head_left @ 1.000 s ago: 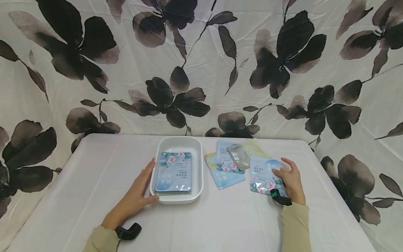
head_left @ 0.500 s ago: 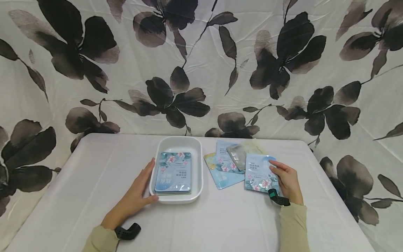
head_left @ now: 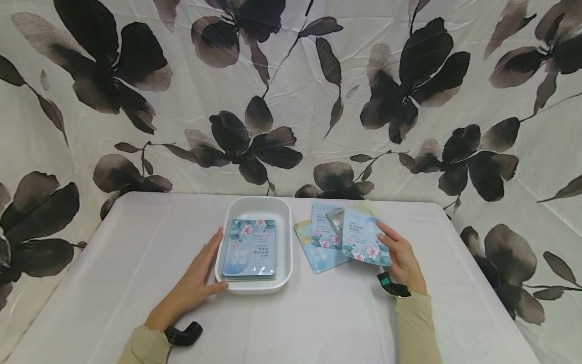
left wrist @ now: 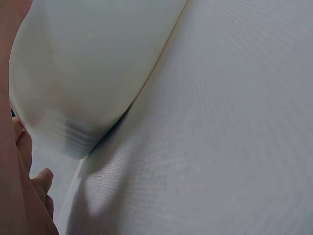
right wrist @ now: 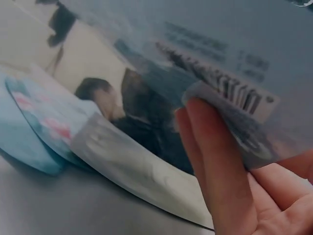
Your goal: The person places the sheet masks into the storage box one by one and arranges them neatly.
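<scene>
In the head view my right hand (head_left: 402, 258) pinches the right edge of a blue facial mask packet (head_left: 364, 235) printed with pink flowers. It is lifted above other packets, and the right wrist view shows its barcoded back (right wrist: 234, 93) with fingers against it. My left hand (head_left: 193, 280) lies along the left side of a white tray (head_left: 284, 283), thumb at the near left corner and fingers fairly straight. A neat stack of similar blue floral packets (head_left: 250, 247) lies inside the tray. The left wrist view shows the tray's outer wall (left wrist: 93, 63) beside the hand.
Right of the tray, several loose packets overlap: a blue-and-yellow one (head_left: 320, 260), a blue floral one (head_left: 323, 225) and a silver-and-pale-yellow one (head_left: 336, 218). A white cloth covers the table (head_left: 273, 328). A floral curtain (head_left: 291, 101) hangs behind its far edge.
My right hand has moved left with the packet, which is now tilted and partly covers the silver-and-yellow one. The left hand and tray stay almost where they were.
</scene>
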The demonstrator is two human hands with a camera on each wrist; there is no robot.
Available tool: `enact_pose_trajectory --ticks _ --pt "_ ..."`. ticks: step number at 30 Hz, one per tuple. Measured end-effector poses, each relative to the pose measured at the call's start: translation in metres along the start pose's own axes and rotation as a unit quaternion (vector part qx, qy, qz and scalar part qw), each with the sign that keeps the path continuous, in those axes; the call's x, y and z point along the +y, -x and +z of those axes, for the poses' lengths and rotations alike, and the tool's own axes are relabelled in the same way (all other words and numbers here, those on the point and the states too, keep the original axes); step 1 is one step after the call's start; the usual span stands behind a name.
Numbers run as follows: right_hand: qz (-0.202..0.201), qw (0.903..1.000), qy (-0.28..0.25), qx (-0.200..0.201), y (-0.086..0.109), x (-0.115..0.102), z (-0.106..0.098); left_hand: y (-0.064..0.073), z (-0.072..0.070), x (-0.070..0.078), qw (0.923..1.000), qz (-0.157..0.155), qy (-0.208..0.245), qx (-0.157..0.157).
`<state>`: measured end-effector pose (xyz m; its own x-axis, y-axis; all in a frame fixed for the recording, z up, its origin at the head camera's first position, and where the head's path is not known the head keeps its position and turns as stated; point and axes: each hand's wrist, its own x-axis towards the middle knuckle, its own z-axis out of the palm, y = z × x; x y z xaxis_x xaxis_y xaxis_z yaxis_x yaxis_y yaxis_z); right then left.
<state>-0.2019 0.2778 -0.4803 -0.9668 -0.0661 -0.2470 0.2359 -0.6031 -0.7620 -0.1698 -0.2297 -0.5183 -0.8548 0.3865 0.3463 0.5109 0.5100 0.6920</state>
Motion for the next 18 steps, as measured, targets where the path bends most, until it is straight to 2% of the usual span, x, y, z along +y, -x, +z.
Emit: enact_pose_trajectory --ticks 4,6,11,16,18 --pt "0.003 0.9983 -0.042 -0.04 -0.004 0.009 0.006 0.0 -0.001 -0.001 1.0 0.003 -0.001 0.003" --pt "0.0 0.9954 -0.061 -0.074 -0.006 0.013 0.009 0.0 -0.001 -0.001 1.0 0.005 -0.002 0.003" --pt "-0.007 0.9818 -0.113 -0.153 -0.01 0.024 0.019 0.0 -0.001 -0.001 0.9999 0.009 -0.002 0.005" --pt "0.014 0.9661 -0.171 -0.193 -0.013 0.035 0.035 0.0 -0.001 0.0 0.9999 0.012 0.002 0.002" --pt "0.016 0.9613 -0.178 -0.21 -0.014 0.038 0.043 0.0 -0.001 -0.001 0.9999 0.014 0.003 0.0"
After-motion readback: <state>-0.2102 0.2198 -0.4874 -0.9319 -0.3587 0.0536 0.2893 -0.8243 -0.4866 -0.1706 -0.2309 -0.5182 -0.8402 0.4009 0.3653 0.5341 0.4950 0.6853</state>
